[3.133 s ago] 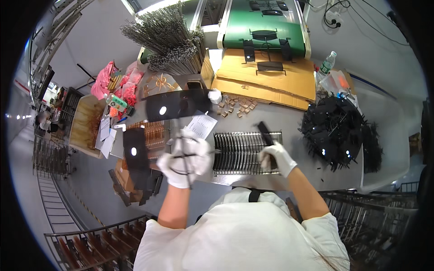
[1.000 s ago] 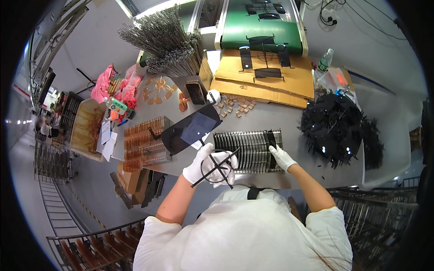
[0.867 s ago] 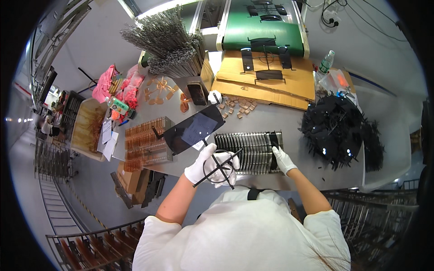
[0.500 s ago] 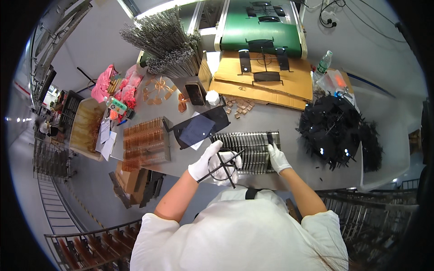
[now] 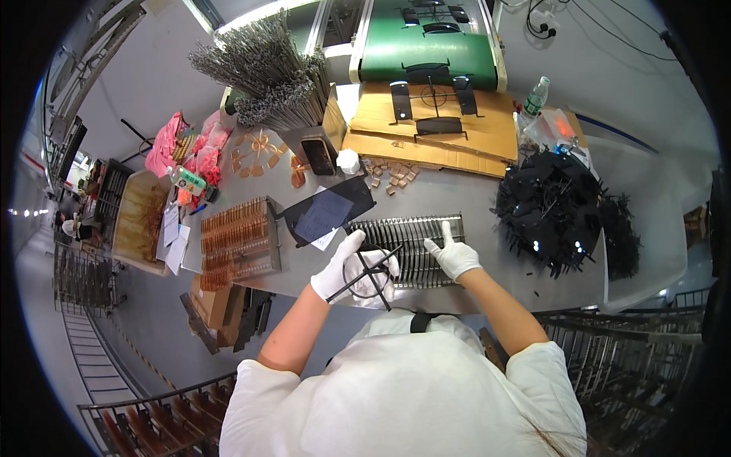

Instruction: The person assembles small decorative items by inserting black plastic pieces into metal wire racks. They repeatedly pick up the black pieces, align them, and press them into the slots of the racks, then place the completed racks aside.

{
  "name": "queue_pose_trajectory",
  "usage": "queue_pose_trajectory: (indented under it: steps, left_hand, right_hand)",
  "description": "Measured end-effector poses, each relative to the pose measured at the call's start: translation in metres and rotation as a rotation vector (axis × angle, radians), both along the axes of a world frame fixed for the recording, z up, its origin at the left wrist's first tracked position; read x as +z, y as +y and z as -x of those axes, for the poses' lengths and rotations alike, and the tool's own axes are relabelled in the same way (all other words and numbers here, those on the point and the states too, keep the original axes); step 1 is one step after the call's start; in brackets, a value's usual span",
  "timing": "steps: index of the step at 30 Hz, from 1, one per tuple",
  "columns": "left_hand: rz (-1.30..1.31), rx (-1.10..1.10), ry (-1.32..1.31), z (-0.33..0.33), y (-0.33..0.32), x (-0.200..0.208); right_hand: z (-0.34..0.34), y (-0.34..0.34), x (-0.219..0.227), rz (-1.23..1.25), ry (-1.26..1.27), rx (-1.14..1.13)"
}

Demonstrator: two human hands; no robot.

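My left hand [image 5: 339, 268], in a white glove, is closed on a black wire frame [image 5: 368, 273] with a ring and crossed bars. A crumpled white cloth or glove part [image 5: 378, 283] shows behind the frame. In front of me lies a slotted metal rack [image 5: 411, 242] with a row of thin upright plates. My right hand [image 5: 457, 257], also gloved, rests over the rack's right part, thumb and forefinger spread apart; its other fingers are partly hidden. A curved black panel [image 5: 359, 196] with a dark sheet [image 5: 324, 215] on it lies beyond the left hand.
Left stands a rack of copper-coloured plates [image 5: 237, 236]. A heap of black parts [image 5: 550, 206] lies right. Behind are small copper-coloured blocks [image 5: 396, 175], a phone [image 5: 318, 155], bundled wire frames [image 5: 266, 76], cardboard [image 5: 487, 145] with a black assembly [image 5: 438, 103], and a green conveyor [image 5: 426, 52].
My right hand has shifted left along the rack, its thumb and forefinger now spread. The black strip by its fingers no longer shows. The left hand keeps the frame; the whole view shifted slightly.
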State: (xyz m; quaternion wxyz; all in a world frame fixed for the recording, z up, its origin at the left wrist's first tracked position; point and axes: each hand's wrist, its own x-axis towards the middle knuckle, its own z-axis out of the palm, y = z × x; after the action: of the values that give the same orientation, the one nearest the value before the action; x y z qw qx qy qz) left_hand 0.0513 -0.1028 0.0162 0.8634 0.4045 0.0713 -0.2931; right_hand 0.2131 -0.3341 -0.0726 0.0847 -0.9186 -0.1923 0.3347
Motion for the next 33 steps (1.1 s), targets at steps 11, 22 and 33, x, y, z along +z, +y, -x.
queue_pose_trajectory:
  steps: [11,22,33]
  left_hand:
    - [-0.648,-0.880,0.035,-0.001,-0.001,0.043]
    - [0.275,1.718,-0.586,0.178,0.260,0.080]
    - [-0.504,0.784,-0.103,-0.035,0.056,-0.021]
  right_hand:
    - [0.039,0.024,0.111,-0.881,0.430,0.320]
    - [-0.025,-0.053,-0.056,-0.595,0.762,-0.530]
    - [-0.022,-0.051,-0.112,-0.452,0.268,-0.201]
